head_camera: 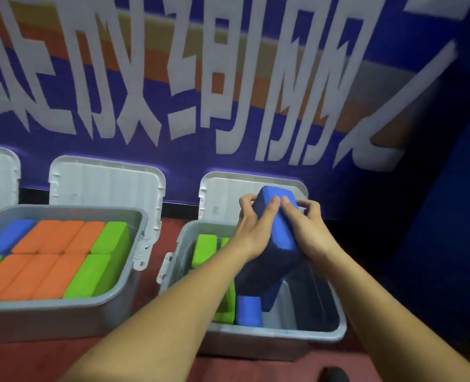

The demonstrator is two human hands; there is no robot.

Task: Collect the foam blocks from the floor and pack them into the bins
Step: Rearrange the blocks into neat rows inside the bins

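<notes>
You held a blue foam block (285, 237) tilted over the right bin (269, 334), your left grip (251, 228) and right grip (309, 230) both curled around it, green blocks (205, 248) inside, the left bin (62, 307) packed full.

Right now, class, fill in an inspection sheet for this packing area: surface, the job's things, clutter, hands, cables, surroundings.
Surface: red floor under the bins.
Job's things: left bin packed with orange, green and blue foam blocks; right bin part-filled, with green blocks at its left and a small blue block inside; large blue block tilted, its lower end down in the right bin.
Clutter: dark object at the bottom edge, too cut off to identify.
Hands: left hand and right hand both grip the large blue block near its upper end.
Cables: nothing seen.
Surroundings: blue banner wall with white lettering; open lids standing against it.
</notes>
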